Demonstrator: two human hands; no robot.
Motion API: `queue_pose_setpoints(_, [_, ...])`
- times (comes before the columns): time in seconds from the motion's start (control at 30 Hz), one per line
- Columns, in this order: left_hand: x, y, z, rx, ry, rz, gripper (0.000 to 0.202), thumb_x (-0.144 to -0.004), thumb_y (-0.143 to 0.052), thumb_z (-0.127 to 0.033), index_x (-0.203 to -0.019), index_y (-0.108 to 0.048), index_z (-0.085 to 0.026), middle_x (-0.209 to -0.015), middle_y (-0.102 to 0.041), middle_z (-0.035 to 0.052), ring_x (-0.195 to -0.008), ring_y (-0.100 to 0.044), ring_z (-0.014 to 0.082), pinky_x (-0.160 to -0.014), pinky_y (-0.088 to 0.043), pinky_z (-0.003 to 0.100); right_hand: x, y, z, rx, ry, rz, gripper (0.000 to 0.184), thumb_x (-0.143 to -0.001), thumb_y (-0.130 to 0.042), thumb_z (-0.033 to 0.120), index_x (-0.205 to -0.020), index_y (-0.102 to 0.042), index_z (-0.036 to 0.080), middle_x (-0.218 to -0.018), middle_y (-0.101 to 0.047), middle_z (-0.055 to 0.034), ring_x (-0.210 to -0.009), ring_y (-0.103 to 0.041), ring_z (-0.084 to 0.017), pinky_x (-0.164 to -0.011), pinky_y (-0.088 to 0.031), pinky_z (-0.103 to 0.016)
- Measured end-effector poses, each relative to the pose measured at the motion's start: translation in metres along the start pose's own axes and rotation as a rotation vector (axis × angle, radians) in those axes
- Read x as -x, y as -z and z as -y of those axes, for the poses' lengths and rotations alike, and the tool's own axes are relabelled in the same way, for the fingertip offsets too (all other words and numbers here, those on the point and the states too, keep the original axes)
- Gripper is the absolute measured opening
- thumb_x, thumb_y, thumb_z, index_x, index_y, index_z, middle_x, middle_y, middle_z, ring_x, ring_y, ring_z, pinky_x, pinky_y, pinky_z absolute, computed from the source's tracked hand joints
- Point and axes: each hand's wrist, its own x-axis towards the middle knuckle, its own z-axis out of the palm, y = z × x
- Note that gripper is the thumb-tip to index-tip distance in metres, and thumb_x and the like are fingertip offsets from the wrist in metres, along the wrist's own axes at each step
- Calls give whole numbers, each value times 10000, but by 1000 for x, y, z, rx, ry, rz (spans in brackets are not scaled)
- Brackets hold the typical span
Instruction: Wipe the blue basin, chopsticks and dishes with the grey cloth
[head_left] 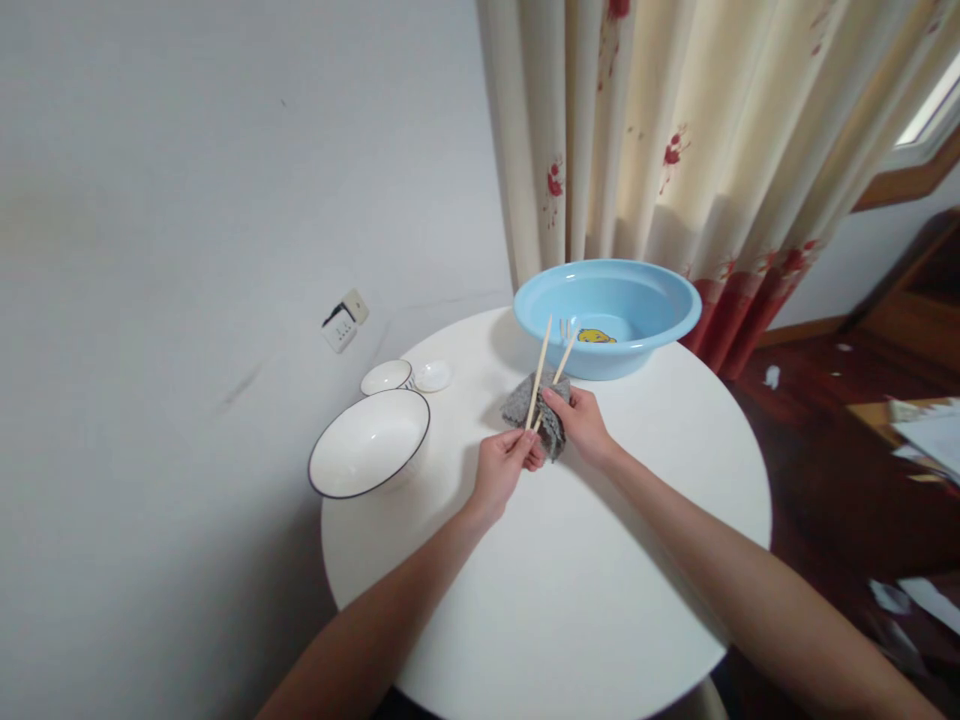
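Note:
My left hand (504,468) is closed around the lower ends of a pair of wooden chopsticks (541,368), which angle up and away toward the basin. My right hand (582,424) grips a grey cloth (519,404) bunched around the chopsticks' lower part. Both hands meet above the middle of a round white table (570,590). A light blue plastic basin (609,314) with a yellow figure printed inside stands just beyond the chopstick tips.
A large white bowl with a dark rim (369,444) sits at the table's left edge, with a smaller bowl (387,377) and a little white dish (433,375) behind it. A floral curtain (675,140) hangs behind. A wall socket (345,320) is on the left wall.

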Motion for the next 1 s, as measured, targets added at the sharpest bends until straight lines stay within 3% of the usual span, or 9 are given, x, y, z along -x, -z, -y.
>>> queue_pose_setpoints(1.0, [1,0,2,-32,19,58,366,-777,-712,-471,-767,-724,-106,-609,-652,41,-507,-576,103,-510,-448,215,-29,37,12,-287,136,-337,436,-706,-787,522,-873,-690,132,-815,-731,-43,-702,-662,-171,-684,-544,-296])
